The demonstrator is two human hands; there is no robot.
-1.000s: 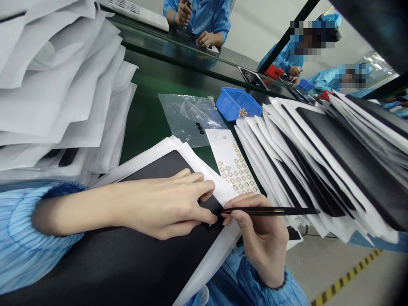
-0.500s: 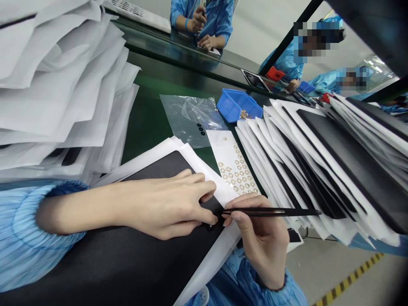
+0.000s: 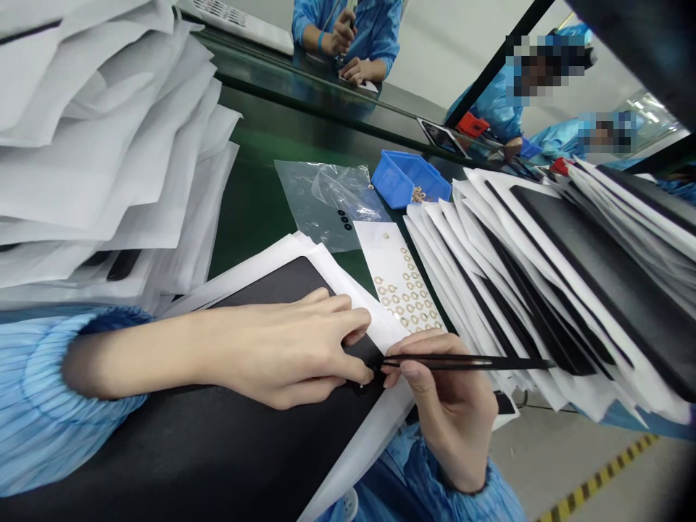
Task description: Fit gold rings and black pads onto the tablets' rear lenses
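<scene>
A large flat black panel [image 3: 217, 449] lies on white sheets before me, its edge running slantwise under both hands. My left hand [image 3: 283, 348] rests palm down on it with bent fingers. Its forefinger presses close to a small dark part [image 3: 373, 362] near the panel's right edge; the fingertips partly hide that part, so I cannot make out its kind. Black tweezers [image 3: 478, 362] lie almost level in my right hand [image 3: 446, 399], pinched between thumb and fingers. Their tips point left and meet the small part beside my left forefinger.
Stacks of sheet-wrapped panels rise at left [image 3: 109, 145] and right [image 3: 544, 275]. Beyond my hands lie a white sheet of small rings [image 3: 370, 250], a clear bag [image 3: 309, 196] with black rings and a blue bin [image 3: 391, 181]. Co-workers [image 3: 348, 43] sit across the bench.
The tweezers' two arms show slightly farther apart than before. Both hands stay nearly in place, and the whole view has shifted very slightly.
</scene>
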